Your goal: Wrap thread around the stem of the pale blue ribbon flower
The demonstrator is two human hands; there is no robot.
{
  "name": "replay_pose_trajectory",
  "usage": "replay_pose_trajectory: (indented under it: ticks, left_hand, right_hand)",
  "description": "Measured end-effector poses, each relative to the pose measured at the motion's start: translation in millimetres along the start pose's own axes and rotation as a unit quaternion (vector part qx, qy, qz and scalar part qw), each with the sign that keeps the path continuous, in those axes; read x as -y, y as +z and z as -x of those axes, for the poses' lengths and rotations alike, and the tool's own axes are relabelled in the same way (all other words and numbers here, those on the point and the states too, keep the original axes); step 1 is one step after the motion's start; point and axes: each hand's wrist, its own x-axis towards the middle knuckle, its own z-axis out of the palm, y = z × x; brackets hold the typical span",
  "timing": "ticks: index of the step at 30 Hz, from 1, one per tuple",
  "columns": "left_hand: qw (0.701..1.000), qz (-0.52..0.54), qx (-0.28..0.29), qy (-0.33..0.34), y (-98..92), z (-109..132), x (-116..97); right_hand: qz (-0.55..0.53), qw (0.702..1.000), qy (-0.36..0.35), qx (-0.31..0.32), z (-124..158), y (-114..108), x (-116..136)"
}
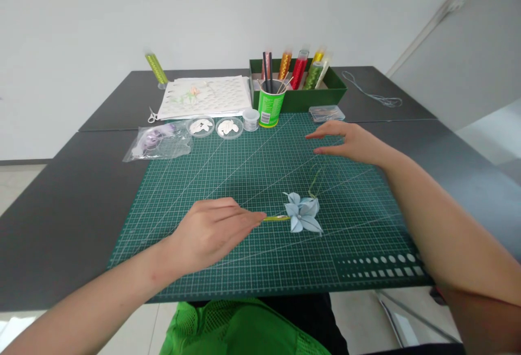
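Two dishes [229, 137] hold white pieces [228, 127] beyond the blue flower [300, 216].

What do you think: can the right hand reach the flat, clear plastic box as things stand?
Probably yes: the right hand looks open and empty, and nothing visible blocks the plastic box.

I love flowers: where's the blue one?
In the head view, the blue flower is right of centre, over the cutting mat, its stem in the left hand.

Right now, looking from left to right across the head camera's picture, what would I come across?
Plastic bag, left hand pinching a stem, green can, blue flower, open right hand.
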Motion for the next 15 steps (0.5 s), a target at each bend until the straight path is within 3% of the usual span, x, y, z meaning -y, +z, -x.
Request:
replay_pose_trajectory:
  ticks: [6, 9, 11, 15]
  left_hand:
    - [1.000, -0.005, 0.002, -0.007, 0.3, 0, 3]
    - [1.000, -0.007, 0.008, -0.020, -0.3, 0, 3]
    - [0.999, -0.002, 0.011, -0.031, -0.8, 0, 3]
    - [0.999, 0.022, 0.008, -0.048, -1.1, -2, 3]
  right_hand:
    - [-0.241, 0.967, -0.077, 0.013, 18, -1, 58]
    - [-0.267, 0.944, -0.135, 0.136, 27, 3, 85]
    - [-0.242, 0.942, -0.145, 0.180, 30, 8, 97]
    - [-0.215, 0.961, -0.135, 0.111, 29, 15, 102]
